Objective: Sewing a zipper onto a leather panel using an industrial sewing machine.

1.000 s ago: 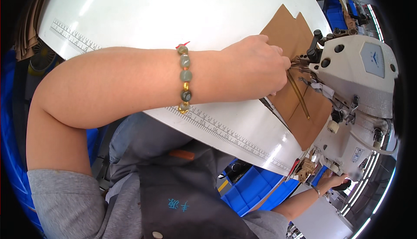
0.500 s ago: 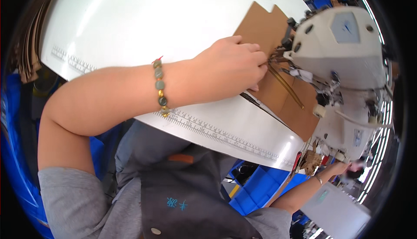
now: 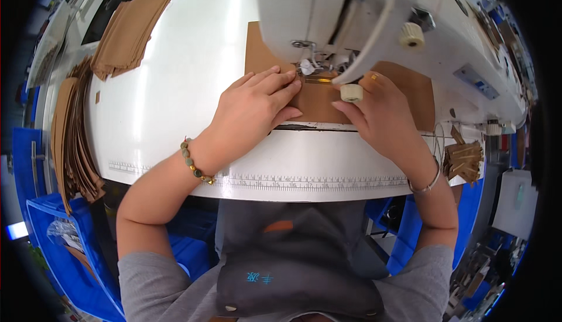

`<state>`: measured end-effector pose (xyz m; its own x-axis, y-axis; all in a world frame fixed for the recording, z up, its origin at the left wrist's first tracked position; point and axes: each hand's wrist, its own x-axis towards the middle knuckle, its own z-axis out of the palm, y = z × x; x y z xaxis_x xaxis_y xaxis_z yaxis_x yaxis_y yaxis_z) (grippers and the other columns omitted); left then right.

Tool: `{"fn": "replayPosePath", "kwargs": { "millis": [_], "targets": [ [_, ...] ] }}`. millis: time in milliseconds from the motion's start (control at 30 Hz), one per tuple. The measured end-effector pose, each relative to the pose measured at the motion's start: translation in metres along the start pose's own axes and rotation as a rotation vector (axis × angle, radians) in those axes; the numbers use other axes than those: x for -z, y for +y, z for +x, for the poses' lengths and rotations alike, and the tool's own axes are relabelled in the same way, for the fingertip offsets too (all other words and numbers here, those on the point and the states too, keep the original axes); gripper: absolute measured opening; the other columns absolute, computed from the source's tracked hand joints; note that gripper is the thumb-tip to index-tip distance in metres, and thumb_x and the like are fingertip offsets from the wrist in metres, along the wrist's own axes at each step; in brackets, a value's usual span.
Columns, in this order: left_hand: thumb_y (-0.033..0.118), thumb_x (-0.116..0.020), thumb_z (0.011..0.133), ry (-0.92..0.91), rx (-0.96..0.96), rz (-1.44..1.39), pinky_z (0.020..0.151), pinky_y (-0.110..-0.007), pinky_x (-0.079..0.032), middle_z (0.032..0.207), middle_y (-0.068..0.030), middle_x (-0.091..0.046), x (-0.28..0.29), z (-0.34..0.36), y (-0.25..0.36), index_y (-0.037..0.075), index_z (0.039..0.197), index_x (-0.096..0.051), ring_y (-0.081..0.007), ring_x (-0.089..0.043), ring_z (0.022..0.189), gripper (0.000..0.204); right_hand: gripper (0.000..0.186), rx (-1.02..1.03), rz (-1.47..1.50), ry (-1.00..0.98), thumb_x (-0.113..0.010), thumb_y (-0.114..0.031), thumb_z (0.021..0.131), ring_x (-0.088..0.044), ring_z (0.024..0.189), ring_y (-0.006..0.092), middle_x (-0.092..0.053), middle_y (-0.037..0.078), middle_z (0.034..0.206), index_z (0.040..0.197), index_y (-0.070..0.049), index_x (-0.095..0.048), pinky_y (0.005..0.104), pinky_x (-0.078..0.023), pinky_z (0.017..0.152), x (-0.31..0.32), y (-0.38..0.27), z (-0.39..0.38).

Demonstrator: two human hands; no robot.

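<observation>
A flat brown panel (image 3: 328, 110), leather-like, lies under the head of a white sewing machine (image 3: 410, 41). A narrow gold-coloured strip (image 3: 319, 79) crosses it close to the presser foot (image 3: 307, 67). My left hand (image 3: 254, 102) rests on the panel's left part, fingers stretched toward the foot and thumb apart. On the right part lies my right hand (image 3: 383, 111), its thumb spread from the fingers. A cream knob (image 3: 352, 92) and a machine lever partly cover those fingers.
A stack of brown pieces (image 3: 132, 32) lies at the far left of the white table (image 3: 193, 47). More brown pieces (image 3: 75, 134) hang over its left edge. A bundle of brown strips (image 3: 463, 161) sits at right. Blue bins (image 3: 70, 252) stand below; a ruler scale (image 3: 304, 183) runs along the front.
My right hand has come from the machine's right side onto the panel. My left hand stays on the panel. The head view has swung round to face the machine.
</observation>
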<state>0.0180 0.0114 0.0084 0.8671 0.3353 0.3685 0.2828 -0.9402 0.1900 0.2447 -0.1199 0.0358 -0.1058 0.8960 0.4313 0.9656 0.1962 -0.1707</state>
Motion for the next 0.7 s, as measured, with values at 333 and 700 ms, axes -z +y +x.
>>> {"fn": "replayPosePath", "kwargs": {
  "millis": [333,700],
  "targets": [
    [0.034,-0.079,0.086,0.005,0.041,-0.048,0.101,-0.044,-0.054,0.127,-0.0084,-0.073,-0.003,-0.001,0.002,0.006,0.120,-0.075,-0.0307,-0.066,0.125,0.045,0.037,0.082,-0.028,0.006,-0.083,-0.035,0.080,-0.066,0.108,0.0270,-0.072,0.008,0.097,0.095,-0.002,-0.077,0.0417,-0.048,0.104,-0.044,-0.007,0.008],
    [0.035,-0.079,0.085,0.012,0.001,-0.034,0.097,-0.040,-0.055,0.124,-0.0090,-0.073,-0.002,0.002,0.001,0.005,0.118,-0.076,-0.0304,-0.068,0.120,0.045,0.040,0.071,-0.057,0.000,-0.083,-0.037,0.079,-0.066,0.111,0.0266,-0.072,0.008,0.099,0.097,-0.002,-0.078,0.0439,-0.047,0.108,-0.046,-0.007,0.009]
  ]
}}
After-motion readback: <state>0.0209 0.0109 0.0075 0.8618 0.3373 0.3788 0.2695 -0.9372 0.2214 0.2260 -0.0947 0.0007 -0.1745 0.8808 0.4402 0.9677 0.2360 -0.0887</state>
